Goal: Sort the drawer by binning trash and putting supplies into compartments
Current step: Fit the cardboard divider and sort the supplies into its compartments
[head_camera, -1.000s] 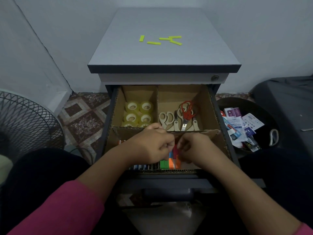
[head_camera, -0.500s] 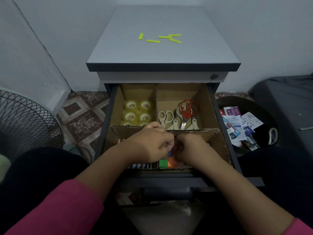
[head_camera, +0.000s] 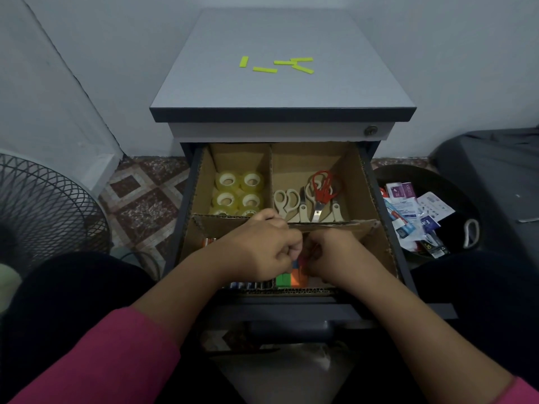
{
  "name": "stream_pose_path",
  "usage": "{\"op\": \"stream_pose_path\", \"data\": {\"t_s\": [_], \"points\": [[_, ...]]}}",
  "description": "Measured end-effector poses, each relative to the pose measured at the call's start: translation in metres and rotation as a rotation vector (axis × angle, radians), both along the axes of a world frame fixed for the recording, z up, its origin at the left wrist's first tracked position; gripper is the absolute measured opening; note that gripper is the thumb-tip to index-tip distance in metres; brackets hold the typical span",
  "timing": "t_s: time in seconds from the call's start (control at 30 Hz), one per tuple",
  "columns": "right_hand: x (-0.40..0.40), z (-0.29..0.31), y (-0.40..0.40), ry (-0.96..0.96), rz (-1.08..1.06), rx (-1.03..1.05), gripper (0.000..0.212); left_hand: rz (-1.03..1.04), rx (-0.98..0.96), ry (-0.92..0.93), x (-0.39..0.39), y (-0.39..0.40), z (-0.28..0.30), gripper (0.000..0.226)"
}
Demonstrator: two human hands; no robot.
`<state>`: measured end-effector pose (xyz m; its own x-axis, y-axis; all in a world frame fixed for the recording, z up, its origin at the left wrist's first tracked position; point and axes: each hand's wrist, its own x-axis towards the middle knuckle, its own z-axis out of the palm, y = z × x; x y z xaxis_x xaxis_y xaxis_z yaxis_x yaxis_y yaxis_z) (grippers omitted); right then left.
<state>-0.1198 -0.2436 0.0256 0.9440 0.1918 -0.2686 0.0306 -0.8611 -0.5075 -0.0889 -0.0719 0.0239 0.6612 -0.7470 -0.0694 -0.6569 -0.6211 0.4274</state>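
The open drawer holds a cardboard divider [head_camera: 354, 182] with several compartments. Tape rolls [head_camera: 239, 193] fill the back left one; beige and red scissors [head_camera: 316, 196] lie in the back right one. In the front compartments are batteries [head_camera: 248, 285] at left and small coloured pieces, green and orange [head_camera: 288, 279], in the middle. My left hand [head_camera: 259, 249] and my right hand [head_camera: 335, 255] meet knuckle to knuckle above those pieces, fingers curled and pinching a small pink and blue item [head_camera: 300, 259] between them. What exactly they pinch is mostly hidden.
A dark round bin [head_camera: 455, 196] with packaging trash stands on the floor at right. Yellow-green strips [head_camera: 277, 65] lie on the cabinet top [head_camera: 280, 91]. A fan grille [head_camera: 43, 211] is at left, a dark covered object [head_camera: 495, 176] at far right.
Both hands stayed over the front middle compartment, fingers working closer together; the view shifted only slightly.
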Motion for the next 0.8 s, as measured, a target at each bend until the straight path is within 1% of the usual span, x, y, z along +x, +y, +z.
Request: {"op": "stream_pose_path", "data": {"t_s": [0.27,0.33,0.47,0.53,0.6,0.8], "points": [[0.0013,-0.0025,-0.0045,0.029,0.005,0.012,0.013,-0.011,0.007,-0.011,-0.0007,0.0014,-0.0015,0.010],[0.0012,-0.0042,-0.0044,0.018,-0.003,0.006,0.012,-0.013,0.016,-0.007,-0.0012,0.0007,0.0002,0.013],[0.0015,-0.0094,-0.0072,-0.022,-0.012,-0.072,0.011,-0.015,0.029,-0.033,-0.0036,0.0000,0.0018,0.014],[0.0011,-0.0084,-0.0069,-0.011,0.013,-0.109,0.016,-0.040,0.006,-0.073,-0.0067,0.0000,0.0011,0.010],[0.0008,-0.0068,-0.0060,0.005,0.038,-0.148,0.021,-0.073,0.004,-0.105,-0.0096,-0.0019,0.0020,0.013],[0.0016,-0.0038,-0.0037,0.033,0.087,-0.185,0.023,-0.079,0.109,-0.162,-0.0099,-0.0075,0.0001,0.014]]}}
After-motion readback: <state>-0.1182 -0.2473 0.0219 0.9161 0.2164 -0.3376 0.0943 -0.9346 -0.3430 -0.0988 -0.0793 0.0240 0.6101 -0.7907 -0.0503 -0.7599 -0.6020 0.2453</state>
